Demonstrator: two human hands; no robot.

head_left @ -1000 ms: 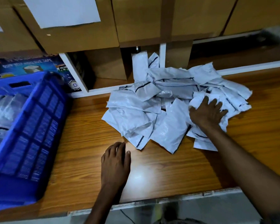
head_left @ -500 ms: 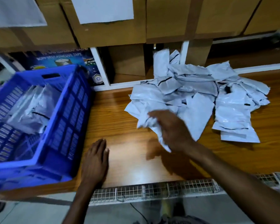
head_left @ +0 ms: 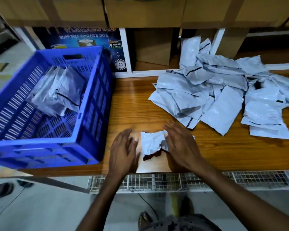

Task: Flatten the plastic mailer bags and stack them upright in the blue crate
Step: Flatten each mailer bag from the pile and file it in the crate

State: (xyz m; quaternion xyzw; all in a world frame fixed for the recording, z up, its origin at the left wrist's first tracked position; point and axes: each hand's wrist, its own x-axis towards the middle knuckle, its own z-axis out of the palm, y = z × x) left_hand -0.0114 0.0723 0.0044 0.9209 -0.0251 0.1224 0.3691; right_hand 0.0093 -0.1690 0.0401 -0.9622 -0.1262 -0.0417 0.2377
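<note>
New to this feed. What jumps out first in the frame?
The blue crate fills the left end of the wooden table, with a few grey mailer bags leaning inside it. A loose pile of the same bags sprawls at the right rear. At the near edge, the left hand and right hand flank one crumpled bag, and the right hand touches it.

a crumpled mailer bag (head_left: 151, 143) is seen near the front of the wooden table (head_left: 132, 104), between the left hand (head_left: 122, 152), spread just beside it, and the right hand (head_left: 180, 147), laid on its right edge. several bags (head_left: 60, 90) are leaned inside the blue crate (head_left: 93, 104); a loose pile (head_left: 215, 90) is heaped behind.
</note>
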